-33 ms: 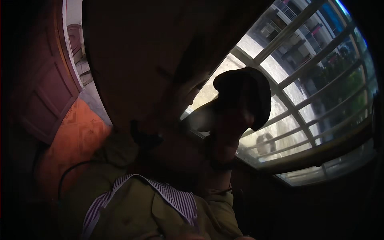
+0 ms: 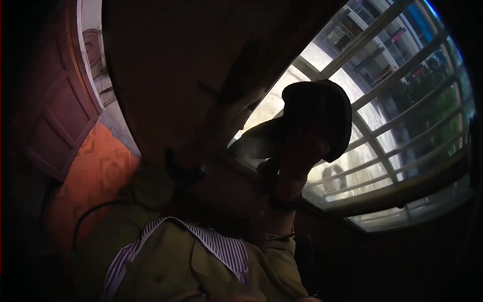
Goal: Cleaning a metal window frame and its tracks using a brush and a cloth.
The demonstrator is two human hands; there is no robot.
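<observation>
Against the bright window, a dark shoe-like thing (image 2: 322,116) stands in silhouette, raised and tilted, with a thick rounded edge on its right side. My right hand (image 2: 297,158) grips it from below; a dark band circles that wrist. To its left, a dark form with a greyish sheen (image 2: 254,146) reaches toward the shoe; I cannot make out what it is. My left forearm, with a dark band (image 2: 183,171) at the wrist, is in deep shadow. The left hand's fingers are lost in the dark.
On the right is a barred window (image 2: 372,133). A large dark panel (image 2: 166,75) fills the upper middle. A reddish door (image 2: 60,121) and orange tiled floor (image 2: 98,166) lie at left. Olive clothing with purple-striped trim (image 2: 216,246) covers my lap; a thin black cable (image 2: 95,211) curves beside it.
The shoe-like thing and my right hand have shifted slightly right and a little upward. The left wrist has hardly moved.
</observation>
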